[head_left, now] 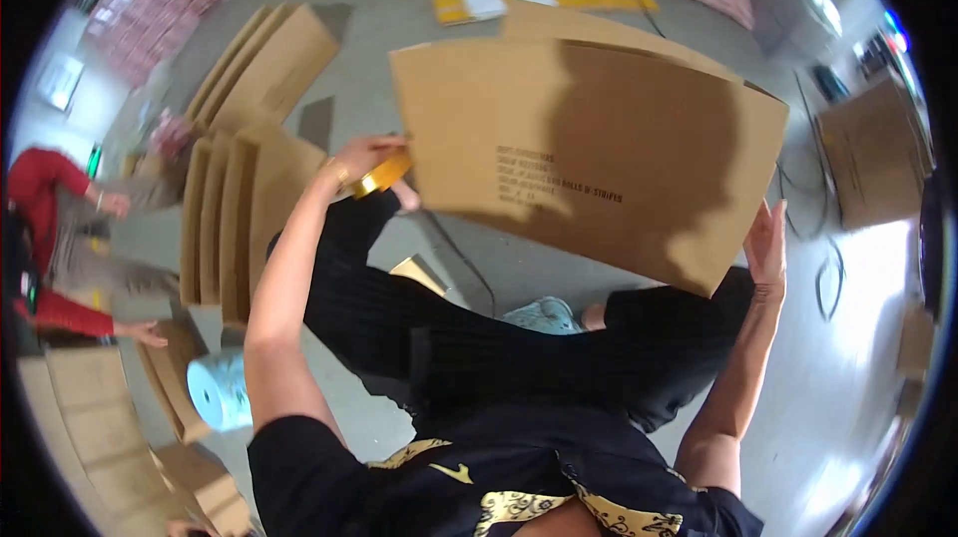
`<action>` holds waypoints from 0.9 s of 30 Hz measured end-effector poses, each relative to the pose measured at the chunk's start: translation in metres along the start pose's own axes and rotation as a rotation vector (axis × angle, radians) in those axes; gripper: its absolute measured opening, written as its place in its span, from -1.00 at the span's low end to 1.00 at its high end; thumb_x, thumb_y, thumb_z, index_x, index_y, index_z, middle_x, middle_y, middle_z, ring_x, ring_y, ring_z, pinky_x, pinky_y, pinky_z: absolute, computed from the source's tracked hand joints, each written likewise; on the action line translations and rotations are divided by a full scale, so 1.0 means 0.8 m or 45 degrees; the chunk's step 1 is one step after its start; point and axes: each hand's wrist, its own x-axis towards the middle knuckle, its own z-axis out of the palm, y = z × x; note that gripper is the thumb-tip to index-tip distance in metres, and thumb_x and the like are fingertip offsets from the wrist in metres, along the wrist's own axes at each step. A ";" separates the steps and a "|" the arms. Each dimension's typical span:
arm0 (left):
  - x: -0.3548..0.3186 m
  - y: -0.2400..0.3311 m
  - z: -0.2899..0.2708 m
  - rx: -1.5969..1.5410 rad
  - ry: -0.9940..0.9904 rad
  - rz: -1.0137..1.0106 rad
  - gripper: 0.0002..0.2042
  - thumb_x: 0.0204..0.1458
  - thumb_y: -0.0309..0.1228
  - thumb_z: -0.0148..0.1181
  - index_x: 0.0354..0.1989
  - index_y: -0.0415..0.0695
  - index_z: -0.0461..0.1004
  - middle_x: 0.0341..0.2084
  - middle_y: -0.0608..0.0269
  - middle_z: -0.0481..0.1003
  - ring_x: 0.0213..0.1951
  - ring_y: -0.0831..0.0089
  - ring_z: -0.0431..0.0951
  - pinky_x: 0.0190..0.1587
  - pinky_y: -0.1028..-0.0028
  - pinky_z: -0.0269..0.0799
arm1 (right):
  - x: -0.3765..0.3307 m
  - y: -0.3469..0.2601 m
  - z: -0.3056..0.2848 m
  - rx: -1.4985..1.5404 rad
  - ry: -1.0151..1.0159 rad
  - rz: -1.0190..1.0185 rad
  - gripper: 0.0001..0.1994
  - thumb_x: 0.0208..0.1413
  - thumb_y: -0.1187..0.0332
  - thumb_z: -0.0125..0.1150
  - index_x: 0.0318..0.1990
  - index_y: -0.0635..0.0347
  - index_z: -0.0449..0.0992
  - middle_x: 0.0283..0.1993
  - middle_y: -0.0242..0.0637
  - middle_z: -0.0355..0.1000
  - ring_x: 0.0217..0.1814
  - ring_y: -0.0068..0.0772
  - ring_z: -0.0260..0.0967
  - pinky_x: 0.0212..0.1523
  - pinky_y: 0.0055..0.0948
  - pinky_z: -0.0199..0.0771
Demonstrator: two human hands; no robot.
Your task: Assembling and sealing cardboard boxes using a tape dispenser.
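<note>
The right hand (pixel 766 243) is lying flat and unclenched against the lower right edge of the cardboard box (pixel 589 153) — supporting, not clasping. The left hand (pixel 364 160) is gripping the box's left edge, a yellow tape roll (pixel 384 176) showing just below its fingers. Beyond the left hand, flattened cartons (pixel 235 218) are standing stacked — farther left, a person in red (pixel 45 198) is working.

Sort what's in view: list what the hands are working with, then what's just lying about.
In hand:
- cardboard box, steadied by the right hand
- yellow tape roll in the left hand

Lying about:
- flat cartons stacked on the left
- white paper roll
- brown carton at right
</note>
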 end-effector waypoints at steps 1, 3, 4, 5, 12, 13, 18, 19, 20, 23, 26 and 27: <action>0.013 0.011 -0.008 0.113 -0.059 0.025 -0.71 0.12 -0.38 -0.03 -0.02 -0.19 0.42 -0.15 0.28 0.49 -0.13 0.55 0.43 -0.02 0.53 0.31 | 0.022 0.021 -0.001 -0.019 0.061 0.012 -0.34 0.21 -0.11 -0.32 0.22 0.31 0.11 0.25 -0.18 0.14 0.32 -0.34 0.01 0.26 -0.33 -0.02; 0.020 0.018 -0.057 0.104 -0.094 0.011 -0.72 0.11 -0.42 -0.02 -0.02 -0.17 0.43 -0.14 0.26 0.49 -0.13 0.52 0.44 -0.01 0.54 0.31 | 0.072 0.036 0.098 -0.211 -0.577 -0.193 -0.36 0.19 -0.06 -0.20 0.25 0.28 0.07 0.27 -0.17 0.11 0.34 -0.31 -0.03 0.29 -0.31 -0.05; 0.014 0.035 -0.075 -0.125 -0.123 -0.043 -0.72 0.09 -0.44 -0.04 -0.03 -0.10 0.46 -0.15 0.27 0.48 -0.19 0.51 0.46 -0.11 0.56 0.36 | 0.085 0.042 0.161 -0.541 -0.614 -0.108 -0.35 0.11 -0.01 -0.02 0.25 0.24 0.09 0.30 -0.16 0.05 0.36 -0.28 -0.06 0.28 -0.27 -0.02; 0.010 0.023 -0.091 -0.364 -0.047 -0.035 -0.72 0.10 -0.44 -0.05 -0.02 -0.11 0.45 -0.15 0.26 0.48 -0.18 0.51 0.46 -0.11 0.55 0.36 | 0.091 0.068 0.221 -0.962 -0.605 -0.525 -0.29 -0.01 0.00 0.13 0.23 0.23 0.13 0.29 -0.11 0.06 0.34 -0.19 -0.03 0.25 -0.25 0.02; 0.004 -0.100 -0.113 -0.094 0.594 -0.038 -0.62 0.06 -0.32 0.11 0.05 -0.19 0.36 -0.14 0.29 0.47 -0.15 0.52 0.45 -0.06 0.55 0.33 | 0.085 0.100 0.327 -1.338 -0.402 -1.159 -0.40 -0.17 0.12 0.26 0.06 0.22 0.32 0.13 -0.06 0.21 0.17 -0.01 0.16 0.14 -0.12 0.15; 0.005 -0.105 -0.102 0.192 0.768 0.120 -0.55 0.02 -0.35 0.15 0.12 -0.07 0.30 -0.12 0.27 0.47 -0.11 0.48 0.45 -0.03 0.51 0.32 | 0.068 0.115 0.316 -1.364 -0.386 -1.166 -0.39 -0.20 0.18 0.30 0.06 0.21 0.32 0.14 -0.07 0.21 0.19 -0.01 0.15 0.15 -0.11 0.15; 0.000 -0.014 -0.087 0.587 0.114 0.025 -0.34 -0.15 -0.42 0.23 0.21 0.18 0.17 -0.22 0.15 0.51 -0.27 0.27 0.55 -0.18 0.39 0.44 | 0.008 0.150 0.274 -1.415 -0.428 -1.052 -0.30 -0.28 0.37 0.35 0.14 0.14 0.23 0.24 -0.09 0.12 0.33 -0.05 0.01 0.25 -0.08 -0.04; 0.005 0.012 -0.075 0.868 -0.018 -0.092 -0.37 -0.21 -0.42 0.25 0.15 0.16 0.25 -0.29 0.13 0.52 -0.32 0.24 0.55 -0.23 0.35 0.45 | 0.004 0.154 0.268 -1.411 -0.386 -1.023 -0.31 -0.26 0.40 0.32 0.15 0.14 0.22 0.24 -0.09 0.11 0.34 -0.06 -0.01 0.28 -0.06 -0.12; 0.010 0.027 -0.065 1.154 -0.158 -0.203 -0.40 -0.27 -0.42 0.26 0.09 0.13 0.34 -0.35 0.11 0.53 -0.37 0.20 0.55 -0.28 0.31 0.47 | 0.007 0.155 0.265 -1.502 -0.326 -1.071 -0.32 -0.26 0.41 0.30 0.14 0.16 0.21 0.24 -0.08 0.11 0.34 -0.08 -0.01 0.31 -0.01 -0.27; 0.025 0.032 -0.043 1.340 -0.100 -0.382 -0.48 -0.25 -0.45 0.30 0.00 0.03 0.38 -0.23 0.10 0.51 -0.17 0.14 0.51 -0.19 0.26 0.46 | 0.022 0.143 0.267 -1.412 -0.374 -1.008 -0.32 -0.18 0.24 0.27 0.16 0.17 0.17 0.29 -0.01 0.00 0.38 -0.06 -0.12 0.31 0.02 -0.33; 0.017 0.028 -0.042 1.309 -0.099 -0.313 -0.66 -0.12 -0.31 0.21 -0.13 -0.11 0.45 -0.24 0.08 0.51 -0.16 0.17 0.51 -0.17 0.27 0.45 | 0.038 0.156 0.255 -1.157 0.325 -0.977 -0.24 -0.02 0.03 0.14 0.25 0.24 0.00 0.33 0.11 -0.20 0.39 0.09 -0.28 0.31 -0.07 -0.28; 0.015 0.013 -0.043 1.325 -0.124 -0.282 -0.66 -0.12 -0.31 0.21 -0.13 -0.11 0.45 -0.24 0.08 0.51 -0.16 0.17 0.51 -0.17 0.27 0.45 | 0.039 0.172 0.248 -0.991 0.512 -0.743 -0.24 0.03 0.00 0.06 0.26 0.29 -0.04 0.33 0.15 -0.21 0.39 0.10 -0.32 0.31 -0.11 -0.28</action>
